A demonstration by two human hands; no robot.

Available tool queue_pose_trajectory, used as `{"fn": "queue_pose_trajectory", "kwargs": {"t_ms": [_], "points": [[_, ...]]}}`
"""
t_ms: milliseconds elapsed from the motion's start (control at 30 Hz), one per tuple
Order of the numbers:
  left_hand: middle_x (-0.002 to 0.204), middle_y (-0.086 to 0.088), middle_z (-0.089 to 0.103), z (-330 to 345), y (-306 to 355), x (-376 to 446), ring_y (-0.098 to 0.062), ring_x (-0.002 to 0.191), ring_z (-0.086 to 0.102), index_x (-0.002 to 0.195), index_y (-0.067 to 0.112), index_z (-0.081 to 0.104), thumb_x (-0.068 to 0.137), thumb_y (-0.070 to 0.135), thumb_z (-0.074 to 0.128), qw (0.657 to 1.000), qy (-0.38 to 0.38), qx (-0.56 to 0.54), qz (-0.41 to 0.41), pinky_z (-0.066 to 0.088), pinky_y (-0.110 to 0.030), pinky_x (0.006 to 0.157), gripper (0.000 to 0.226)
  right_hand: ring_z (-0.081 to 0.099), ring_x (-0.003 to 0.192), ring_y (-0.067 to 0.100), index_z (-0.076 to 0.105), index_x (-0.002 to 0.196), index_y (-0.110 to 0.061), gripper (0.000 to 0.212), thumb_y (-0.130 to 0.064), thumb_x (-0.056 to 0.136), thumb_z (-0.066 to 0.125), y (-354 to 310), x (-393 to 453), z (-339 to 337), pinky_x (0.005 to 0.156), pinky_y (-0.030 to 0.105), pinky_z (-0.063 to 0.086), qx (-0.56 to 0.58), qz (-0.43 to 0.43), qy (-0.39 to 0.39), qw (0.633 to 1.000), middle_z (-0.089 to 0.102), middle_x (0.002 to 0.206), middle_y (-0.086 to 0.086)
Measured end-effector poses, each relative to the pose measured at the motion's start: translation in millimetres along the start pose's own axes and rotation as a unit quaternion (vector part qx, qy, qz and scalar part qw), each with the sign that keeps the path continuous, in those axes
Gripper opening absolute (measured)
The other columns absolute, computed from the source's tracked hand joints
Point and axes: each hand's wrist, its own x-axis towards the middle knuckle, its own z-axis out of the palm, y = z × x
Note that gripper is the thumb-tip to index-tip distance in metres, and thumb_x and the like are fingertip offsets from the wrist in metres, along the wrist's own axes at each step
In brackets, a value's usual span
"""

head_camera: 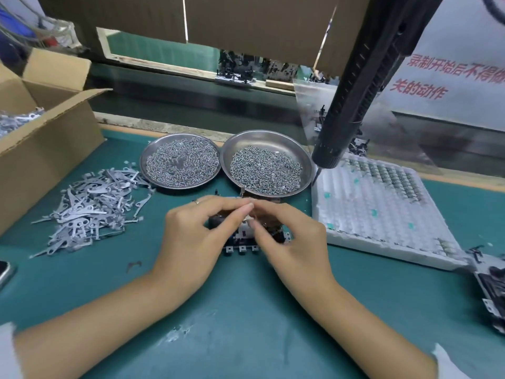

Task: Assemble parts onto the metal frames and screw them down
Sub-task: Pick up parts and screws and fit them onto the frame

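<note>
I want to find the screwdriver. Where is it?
In the head view, the black electric screwdriver hangs at upper right, its tip just above the right screw dish and white tray.

Just past the fingertips sit two round shiny metal dishes [266,140] full of small bright metal screws [266,170]. Left of the fingers lies a pile of flat dull grey metal parts [90,203], beside a rough brown cardboard box [46,143]. Right of the fingers is a bumpy white plastic tray [382,212]. Under the hands, the green table mat [246,310] looks matt and scuffed.
</note>
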Motion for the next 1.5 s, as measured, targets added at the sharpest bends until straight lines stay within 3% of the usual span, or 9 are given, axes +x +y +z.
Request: {"fn": "queue_pose_trajectory", "kwargs": {"t_ms": [100, 200, 400, 667, 833, 1033, 1167, 1333, 1500], "points": [[0.076, 0.011, 0.066, -1.7, -2.1, 1.2, -0.014, 0.071, 0.056, 0.088, 0.017, 0.075, 0.080, 0.024, 0.070, 0.996, -0.017, 0.070, 0.044, 0.046, -0.026, 0.073, 0.012, 0.066, 0.089, 0.003, 0.074, 0.101, -0.008, 0.020, 0.001, 0.084, 0.067, 3.6, 3.7, -6.3, 0.082, 0.019, 0.051, 0.010, 0.004, 0.009, 1.000, 0.073, 0.095, -0.001], [0.080, 0.009, 0.062, -3.5, -6.4, 2.4, -0.013, 0.078, 0.053, 0.086, 0.017, 0.075, 0.081, 0.030, 0.066, 0.991, -0.047, 0.116, 0.046, 0.046, -0.043, 0.075, 0.016, 0.064, 0.089, 0.016, 0.074, 0.099, -0.008, 0.017, -0.007, 0.085, 0.065, 7.4, 7.7, -10.8, 0.082, 0.026, 0.050, -0.037, -0.017, -0.026, 0.999, 0.072, 0.090, 0.002], [0.075, 0.013, 0.056, -6.3, -10.4, 2.3, -0.005, 0.070, 0.051, 0.080, 0.027, 0.072, 0.077, 0.046, 0.056, 0.988, -0.114, 0.099, -0.031, 0.041, -0.050, 0.083, 0.026, 0.060, 0.092, 0.019, 0.075, 0.098, -0.009, 0.017, -0.003, 0.084, 0.068, 13.3, 10.6, -14.7, 0.083, 0.020, 0.044, -0.070, 0.003, -0.071, 0.995, 0.070, 0.091, 0.004], [0.072, 0.011, 0.056, -9.4, -11.1, 1.8, -0.005, 0.071, 0.051, 0.078, 0.033, 0.072, 0.074, 0.050, 0.055, 0.985, -0.139, 0.083, -0.065, 0.042, -0.047, 0.084, 0.024, 0.062, 0.082, 0.012, 0.074, 0.100, -0.008, 0.019, -0.003, 0.084, 0.066, 10.5, 8.4, -21.4, 0.076, 0.025, 0.050, -0.045, -0.019, -0.119, 0.992, 0.071, 0.087, 0.004], [0.071, 0.013, 0.056, -9.4, -12.8, 2.0, -0.005, 0.072, 0.052, 0.078, 0.034, 0.073, 0.080, 0.033, 0.070, 0.984, -0.137, 0.099, -0.063, 0.042, -0.049, 0.085, 0.004, 0.060, 0.083, 0.016, 0.073, 0.103, -0.012, 0.024, -0.009, 0.080, 0.071, 10.6, 7.9, -25.4, 0.076, 0.030, 0.049, -0.084, -0.042, -0.168, 0.981, 0.071, 0.086, 0.000], [0.070, 0.013, 0.059, -11.2, -12.1, 0.7, -0.004, 0.073, 0.054, 0.069, 0.039, 0.069, 0.074, 0.037, 0.077, 0.984, -0.120, 0.107, -0.075, 0.042, -0.038, 0.083, 0.010, 0.060, 0.083, 0.015, 0.073, 0.099, -0.009, 0.023, -0.005, 0.076, 0.077, 13.2, 6.5, -22.4, 0.078, 0.026, 0.049, -0.090, -0.049, -0.147, 0.984, 0.070, 0.085, 0.001], [0.069, 0.013, 0.058, -12.6, -11.0, 2.5, -0.004, 0.073, 0.053, 0.066, 0.040, 0.066, 0.073, 0.030, 0.076, 0.981, -0.144, 0.102, -0.080, 0.038, -0.031, 0.080, 0.016, 0.059, 0.083, 0.016, 0.075, 0.086, -0.003, 0.008, -0.005, 0.079, 0.072, 13.5, 0.6, -17.7, 0.078, 0.018, 0.045, -0.129, -0.064, -0.116, 0.983, 0.064, 0.089, 0.007], [0.067, 0.007, 0.059, -13.4, -13.0, 6.5, -0.007, 0.067, 0.053, 0.070, 0.025, 0.075, 0.073, 0.024, 0.077, 0.978, -0.163, 0.080, -0.102, 0.034, -0.014, 0.068, 0.004, 0.060, 0.077, 0.030, 0.069, 0.078, 0.003, 0.006, -0.001, 0.080, 0.065, 8.9, -5.9, -8.5, 0.073, 0.031, 0.044, -0.200, -0.097, -0.084, 0.971, 0.064, 0.085, 0.011], [0.068, 0.004, 0.061, -13.7, -13.8, 6.8, -0.008, 0.066, 0.052, 0.069, 0.028, 0.075, 0.073, 0.021, 0.078, 0.978, -0.168, 0.066, -0.107, 0.036, -0.012, 0.064, 0.008, 0.057, 0.073, 0.034, 0.064, 0.077, 0.004, 0.006, 0.002, 0.081, 0.059, 6.8, -9.2, -3.5, 0.067, 0.042, 0.047, -0.273, -0.127, -0.081, 0.950, 0.062, 0.084, 0.015]]}}
